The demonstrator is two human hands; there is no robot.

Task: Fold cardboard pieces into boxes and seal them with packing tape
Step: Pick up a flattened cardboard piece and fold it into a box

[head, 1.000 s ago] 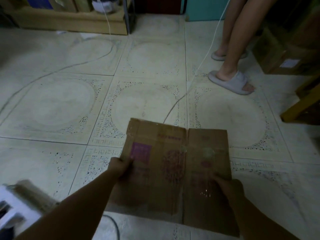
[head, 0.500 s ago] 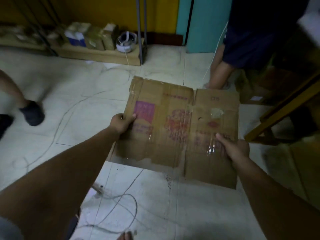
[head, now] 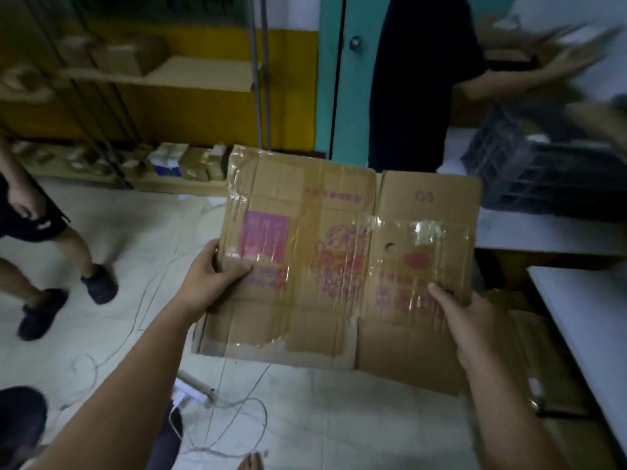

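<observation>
Cardboard [head: 342, 262], flattened, taped and held up over the floor [head: 112, 300], looks light but floppy at its creases, so the left hand [head: 212, 276] and right hand [head: 471, 323] sensibly pinch its opposite side edges.

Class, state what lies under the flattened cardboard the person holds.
Below the cardboard, pale floor tiles and thin cords show; the floor directly beneath it is covered.

Brown cardboard [head: 339, 266] with pink-red print; yellow wall [head: 203, 79]; teal door [head: 353, 96].
</observation>
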